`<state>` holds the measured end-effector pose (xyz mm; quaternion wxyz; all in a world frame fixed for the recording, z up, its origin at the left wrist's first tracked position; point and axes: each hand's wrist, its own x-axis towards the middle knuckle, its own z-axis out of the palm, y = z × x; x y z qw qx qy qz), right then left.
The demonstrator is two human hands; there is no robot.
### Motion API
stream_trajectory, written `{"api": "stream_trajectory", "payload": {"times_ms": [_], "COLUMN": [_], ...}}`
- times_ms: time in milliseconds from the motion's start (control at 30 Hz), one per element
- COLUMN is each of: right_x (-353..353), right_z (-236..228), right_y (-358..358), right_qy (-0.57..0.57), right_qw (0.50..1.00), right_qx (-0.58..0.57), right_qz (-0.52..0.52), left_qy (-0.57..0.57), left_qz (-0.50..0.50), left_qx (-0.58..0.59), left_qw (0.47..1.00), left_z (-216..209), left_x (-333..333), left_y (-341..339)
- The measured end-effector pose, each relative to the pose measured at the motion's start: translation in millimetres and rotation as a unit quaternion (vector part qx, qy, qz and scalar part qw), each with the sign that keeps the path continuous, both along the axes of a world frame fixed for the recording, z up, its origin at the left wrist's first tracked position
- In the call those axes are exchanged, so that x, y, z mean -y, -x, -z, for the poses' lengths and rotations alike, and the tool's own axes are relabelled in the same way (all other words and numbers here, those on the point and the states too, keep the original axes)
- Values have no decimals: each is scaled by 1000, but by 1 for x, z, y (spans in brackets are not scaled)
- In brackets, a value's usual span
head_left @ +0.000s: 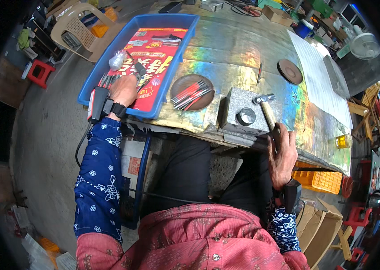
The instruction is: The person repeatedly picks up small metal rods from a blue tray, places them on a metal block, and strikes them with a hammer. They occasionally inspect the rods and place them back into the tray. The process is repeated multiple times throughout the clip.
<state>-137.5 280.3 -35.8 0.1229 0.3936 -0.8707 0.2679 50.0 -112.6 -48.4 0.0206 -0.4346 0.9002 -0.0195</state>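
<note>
My left hand reaches over the near left part of a blue plastic tray. It is beside a bunch of thin dark sticks, and its fingertips are hidden. A crumpled clear plastic bag and a dark-headed tool lie just beyond it. On the right, my right hand is at the table's front edge, fingers closed around the end of a hammer's wooden handle. The hammer rests its metal head on a grey stone block, which also bears a round black piece.
Between tray and block, a brown round dish holds several slim red-and-grey sticks. Farther right are a thin dark rod, another brown disc, a white sheet and a yellow glass. A beige chair stands beyond the tray.
</note>
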Motion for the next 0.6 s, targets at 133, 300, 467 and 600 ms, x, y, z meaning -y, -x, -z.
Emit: {"api": "stream_trajectory", "payload": {"times_ms": [133,300,467,600], "right_x": [-2,-13,-29,-41], "right_z": [-7,-13,-9,1], "right_y": [0,13,50,95], "right_qy": [-13,16,15,-14], "right_qw": [1000,999,1000,998], "right_qx": [-4,40,11,22], "right_qz": [-5,-6,19,52], "left_qy": [0,-12,-34,9], "left_qz": [25,62,67,101], "left_qx": [-3,-3,-1,-11], "left_qw": [1000,998,997,995], "left_z": [10,21,18,17], "left_x": [10,23,20,17], "left_y": [-2,-5,-6,-3]}}
